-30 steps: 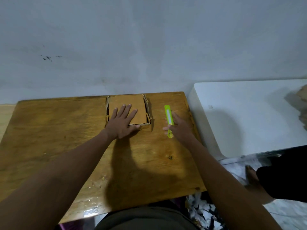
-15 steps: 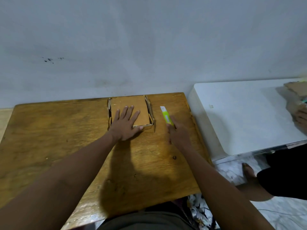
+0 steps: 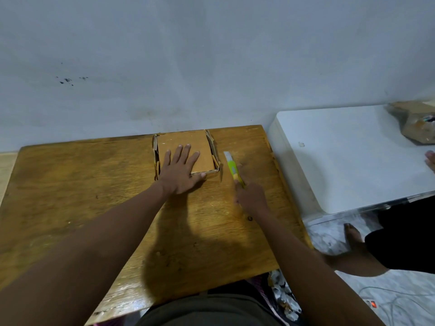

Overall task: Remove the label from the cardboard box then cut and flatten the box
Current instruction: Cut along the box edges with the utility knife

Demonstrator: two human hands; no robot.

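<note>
A flattened brown cardboard box [image 3: 204, 145] lies at the far edge of the wooden table [image 3: 94, 184], its side flaps folded up along left and right. My left hand [image 3: 181, 176] presses flat on it, fingers spread, palm over its near edge. To the right of the box lies a yellow-green utility knife [image 3: 231, 168], its pale tip pointing away from me. My right hand [image 3: 251, 196] is closed around the knife's near end, low on the table. No label is visible on the box.
A white table [image 3: 353, 161] stands close on the right, with a crumpled cardboard piece [image 3: 416, 123] at its far end. Another person's hand [image 3: 430, 161] and foot [image 3: 353, 234] are there. Paper scraps [image 3: 282, 297] and cables [image 3: 400, 302] lie on the floor.
My right hand has slid back along the knife to its near end and closed on it. My left hand stays pressed on the box.
</note>
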